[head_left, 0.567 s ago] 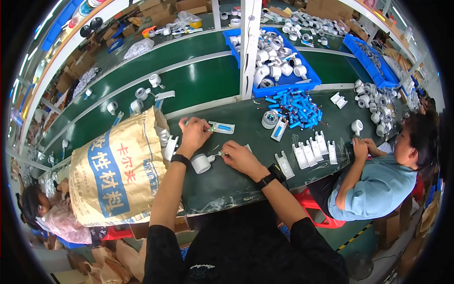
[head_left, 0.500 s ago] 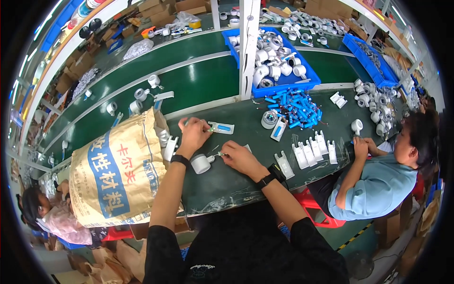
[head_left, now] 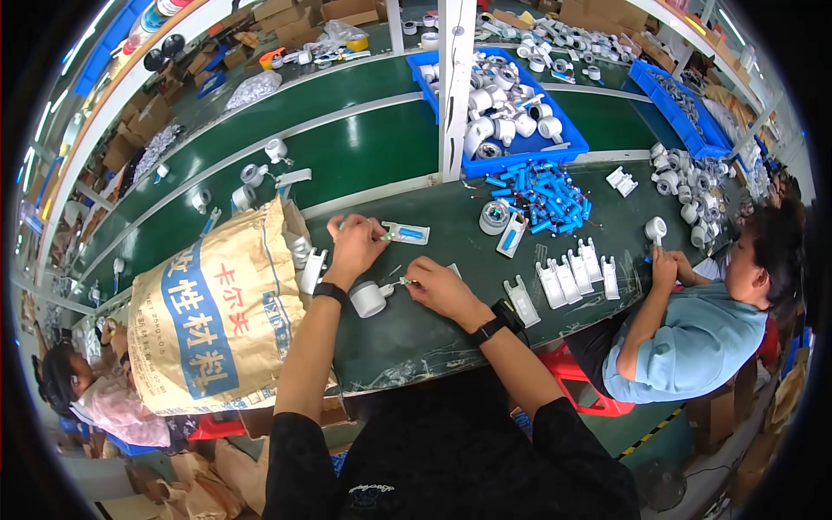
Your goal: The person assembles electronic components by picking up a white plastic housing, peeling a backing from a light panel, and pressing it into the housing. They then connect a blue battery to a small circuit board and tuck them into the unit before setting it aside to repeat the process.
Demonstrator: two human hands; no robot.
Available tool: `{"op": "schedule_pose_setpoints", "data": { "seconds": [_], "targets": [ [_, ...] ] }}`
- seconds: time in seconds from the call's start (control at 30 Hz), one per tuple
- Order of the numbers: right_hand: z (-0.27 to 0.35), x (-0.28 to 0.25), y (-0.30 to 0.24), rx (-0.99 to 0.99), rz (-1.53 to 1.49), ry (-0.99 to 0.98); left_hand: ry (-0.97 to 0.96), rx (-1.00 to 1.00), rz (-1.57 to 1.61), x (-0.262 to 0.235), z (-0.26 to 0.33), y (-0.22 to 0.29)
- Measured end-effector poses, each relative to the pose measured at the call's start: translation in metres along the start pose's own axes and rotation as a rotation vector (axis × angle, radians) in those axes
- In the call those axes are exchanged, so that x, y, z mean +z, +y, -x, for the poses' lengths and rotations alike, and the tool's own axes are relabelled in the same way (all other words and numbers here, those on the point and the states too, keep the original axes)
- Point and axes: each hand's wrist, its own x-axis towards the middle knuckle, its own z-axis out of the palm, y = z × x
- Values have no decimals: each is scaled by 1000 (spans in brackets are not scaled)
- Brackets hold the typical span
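Observation:
My left hand (head_left: 355, 246) is closed in a pinch at the left end of a white handle shell (head_left: 407, 232) that lies on the table with a blue battery (head_left: 411, 232) in it. What sits between those fingertips is too small to make out. Lower and to the right, my right hand (head_left: 442, 288) pinches something small beside the narrow neck of a white round-headed housing (head_left: 367, 299). That housing rests on the table between my forearms. Part of another white piece (head_left: 453, 270) shows behind my right hand.
A large paper sack (head_left: 208, 312) stands to the left, white parts at its mouth. Ahead are a blue battery pile (head_left: 546, 198), a blue bin (head_left: 520, 156) of housings, and a post (head_left: 456, 95). White shells (head_left: 568, 279) stand to the right, near a seated co-worker (head_left: 693, 312).
Housings on the green belt beyond the sack have shifted slightly to the left. The co-worker's hands and held housing have moved a little. My own hands stay nearly in place.

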Motion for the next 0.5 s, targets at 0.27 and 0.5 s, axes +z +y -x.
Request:
{"op": "schedule_pose_setpoints", "data": {
  "seconds": [0.27,0.5],
  "targets": [
    [-2,5,2,32,-25,-27,5,-4,-4,2,2,-4],
    [-75,27,33,268,-106,253,-9,-296,78,6,-65,-33]
  ]
}}
